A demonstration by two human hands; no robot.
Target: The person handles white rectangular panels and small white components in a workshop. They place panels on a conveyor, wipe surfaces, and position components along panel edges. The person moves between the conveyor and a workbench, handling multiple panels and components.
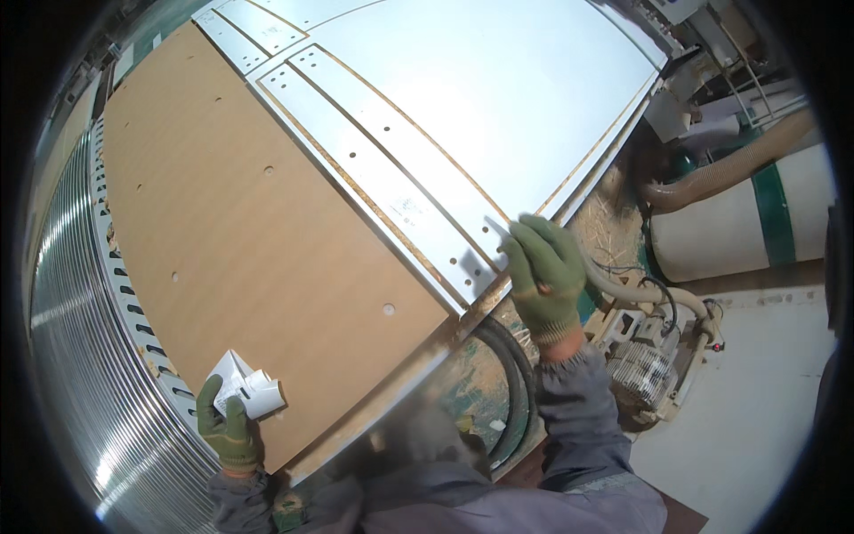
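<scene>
My left hand (226, 425), in a green knit glove, grips a curled, folded strip of white paper labels (246, 388) over the near left corner of a brown board (258, 231). My right hand (544, 278), in a matching glove, is over the near right corner of the white panels, fingers stretched forward. A small greyish patch shows beside its fingertips; whether it is a slip or a shadow I cannot make out. Under and beyond the fingers lie long narrow white panels (356, 153) with drilled holes and cut brown edges. A wide white panel (463, 89) adjoins them.
Shiny metal rollers (80, 347) run along the left of the brown board. To the right are a motor (642, 369), a ribbed hose (729, 165) and a white cylinder with a green band (721, 227). Black hoses (511, 383) and wood shavings lie below the table's near edge.
</scene>
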